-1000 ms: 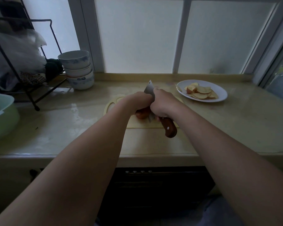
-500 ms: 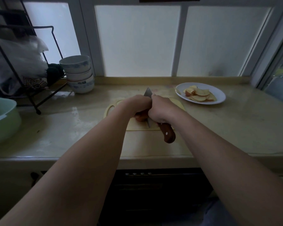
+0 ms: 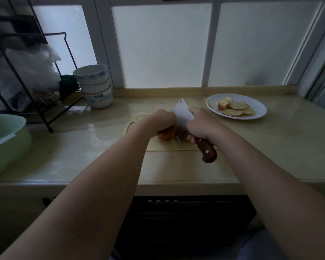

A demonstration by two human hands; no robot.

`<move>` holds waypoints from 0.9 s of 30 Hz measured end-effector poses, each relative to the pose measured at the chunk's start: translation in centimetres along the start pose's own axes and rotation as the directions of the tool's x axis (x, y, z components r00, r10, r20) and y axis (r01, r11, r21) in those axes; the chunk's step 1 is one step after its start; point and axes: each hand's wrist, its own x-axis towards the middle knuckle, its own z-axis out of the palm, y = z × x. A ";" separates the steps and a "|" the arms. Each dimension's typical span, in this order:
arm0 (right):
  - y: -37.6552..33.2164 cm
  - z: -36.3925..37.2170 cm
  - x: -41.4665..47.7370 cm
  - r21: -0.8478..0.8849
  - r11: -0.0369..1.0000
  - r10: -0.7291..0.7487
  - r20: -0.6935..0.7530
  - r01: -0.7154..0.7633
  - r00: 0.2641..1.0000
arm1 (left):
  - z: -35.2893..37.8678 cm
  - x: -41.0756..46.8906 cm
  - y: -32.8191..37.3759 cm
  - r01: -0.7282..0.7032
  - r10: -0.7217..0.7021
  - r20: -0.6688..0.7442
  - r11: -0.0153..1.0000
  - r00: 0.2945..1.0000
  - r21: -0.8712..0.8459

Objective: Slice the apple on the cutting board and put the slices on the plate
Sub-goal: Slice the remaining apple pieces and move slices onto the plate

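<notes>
A red apple piece point(image 3: 165, 135) lies on the pale yellow cutting board point(image 3: 169, 146) at the counter's middle. My left hand point(image 3: 160, 121) curls over the apple and holds it down, hiding most of it. My right hand point(image 3: 201, 125) grips the brown wooden handle of a cleaver point(image 3: 181, 114). Its wide blade stands tilted just right of the apple, its lower edge down at the board between my hands. A white plate point(image 3: 259, 107) at the back right holds several apple slices point(image 3: 235, 108).
Stacked white bowls point(image 3: 95, 85) stand at the back left beside a black wire rack point(image 3: 36, 72) with a plastic bag. A green basin point(image 3: 6, 139) sits at the left edge. The frosted window runs behind the counter; the counter's front edge is near.
The cleaver blade now shows its broad flat side, tilted more than before. Both hands stay at the apple on the board. The view has shifted slightly.
</notes>
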 end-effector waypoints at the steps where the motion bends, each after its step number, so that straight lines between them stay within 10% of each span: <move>1: 0.1 -0.3 0.0 0.015 1.000 -0.001 -0.006 0.001 1.000 | -0.1 -0.1 0.0 0.003 -0.003 0.010 1.000 1.000 -0.008; 27: -1.3 -1.8 -1.1 0.071 0.997 -0.036 -0.026 0.038 0.999 | -0.1 -1.6 0.1 -0.008 0.006 -0.031 0.998 0.999 -0.066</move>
